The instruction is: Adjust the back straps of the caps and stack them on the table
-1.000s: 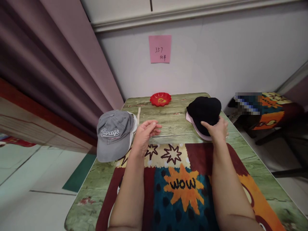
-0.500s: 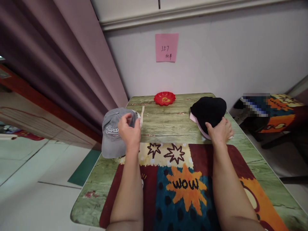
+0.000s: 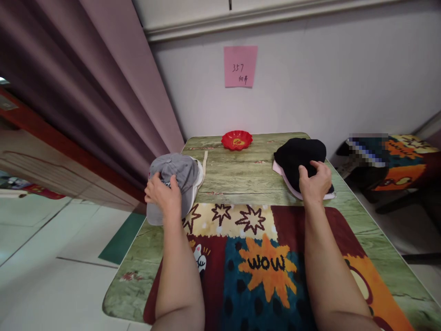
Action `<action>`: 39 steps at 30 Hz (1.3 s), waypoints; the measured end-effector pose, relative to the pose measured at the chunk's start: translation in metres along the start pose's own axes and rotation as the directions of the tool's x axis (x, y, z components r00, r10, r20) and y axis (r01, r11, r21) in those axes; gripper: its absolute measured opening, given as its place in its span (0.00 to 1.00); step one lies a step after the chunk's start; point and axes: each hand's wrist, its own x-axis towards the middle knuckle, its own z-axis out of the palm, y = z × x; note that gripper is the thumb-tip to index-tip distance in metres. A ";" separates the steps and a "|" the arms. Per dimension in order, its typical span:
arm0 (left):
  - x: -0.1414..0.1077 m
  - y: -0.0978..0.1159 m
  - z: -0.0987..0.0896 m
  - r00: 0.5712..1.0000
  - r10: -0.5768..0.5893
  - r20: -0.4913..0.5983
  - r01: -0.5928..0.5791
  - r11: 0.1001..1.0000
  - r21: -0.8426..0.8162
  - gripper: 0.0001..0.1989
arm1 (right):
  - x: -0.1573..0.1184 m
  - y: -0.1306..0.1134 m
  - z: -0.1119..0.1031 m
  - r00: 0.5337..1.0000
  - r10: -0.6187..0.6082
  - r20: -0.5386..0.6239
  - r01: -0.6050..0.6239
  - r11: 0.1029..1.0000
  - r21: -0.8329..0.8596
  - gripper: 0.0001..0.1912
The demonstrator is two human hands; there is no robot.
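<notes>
Our hands are well apart, each with its thumb and fingers spread. Our left hand [image 3: 163,195] is over the gray cap [image 3: 175,166], at the left edge of the table, and our right hand [image 3: 315,181] is over the black cap [image 3: 294,154], toward the right edge; we cannot tell how firmly either one touches. Beneath the gray cap we see a white layer [image 3: 199,174], with a beige strap [image 3: 205,163] standing out beside it; a pink layer [image 3: 277,168] shows under the black cap. Nearer us, a patterned mat [image 3: 289,218] reading "WOW" lies on the wood-grain table [image 3: 237,170]. At the far edge sits a red dish [image 3: 237,140], below a pink note [image 3: 240,66] on the wall [image 3: 310,82].
</notes>
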 end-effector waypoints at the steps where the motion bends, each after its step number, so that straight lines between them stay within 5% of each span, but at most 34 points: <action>1: 0.001 -0.001 0.000 1.000 -0.003 0.004 0.003 1.000 0.001 0.24 | 0.000 -0.002 -0.001 1.000 -0.011 -0.001 0.011 1.000 0.014 0.22; 6: 0.006 -0.006 -0.001 0.999 -0.022 -0.028 0.021 1.000 -0.021 0.15 | 0.000 -0.017 -0.006 0.999 -0.002 0.037 -0.001 0.998 0.063 0.20; 12: 0.010 -0.008 -0.006 0.977 0.033 -0.213 -0.078 0.975 -0.206 0.09 | -0.001 -0.032 -0.014 0.988 0.057 0.141 -0.073 0.991 0.114 0.22; 19: 0.000 0.026 -0.026 0.938 0.010 -0.347 -0.170 0.885 -0.433 0.08 | -0.005 -0.047 -0.011 0.960 0.080 0.268 -0.175 0.919 0.353 0.21; 22: -0.015 0.051 -0.028 0.960 -0.003 -0.280 -0.182 0.755 -0.630 0.09 | -0.011 -0.065 -0.014 0.879 0.049 0.474 -0.334 0.773 0.540 0.23; 26: -0.043 0.081 -0.021 0.993 0.064 -0.102 -0.120 0.467 -0.876 0.08 | -0.022 -0.094 -0.025 0.662 -0.068 0.746 -0.553 0.628 0.548 0.27; 29: -0.063 0.093 -0.017 0.978 0.183 0.098 0.019 0.388 -0.921 0.07 | -0.027 -0.108 -0.030 0.546 -0.126 0.828 -0.665 0.536 0.520 0.30; 31: -0.070 0.096 -0.016 0.936 0.295 0.192 0.046 0.439 -0.897 0.07 | -0.028 -0.111 -0.029 0.554 -0.100 0.827 -0.699 0.483 0.527 0.30; 34: -0.072 0.096 -0.019 0.886 0.427 0.180 -0.112 0.575 -0.810 0.06 | -0.025 -0.109 -0.027 0.641 -0.003 0.768 -0.688 0.440 0.576 0.26; 36: -0.071 0.097 -0.023 0.875 0.461 0.144 -0.216 0.640 -0.738 0.06 | -0.022 -0.107 -0.027 0.682 0.032 0.731 -0.671 0.425 0.607 0.25; 39: -0.072 0.098 -0.026 0.864 0.457 0.211 -0.167 0.655 -0.737 0.06 | -0.020 -0.107 -0.030 0.701 0.010 0.713 -0.647 0.430 0.630 0.23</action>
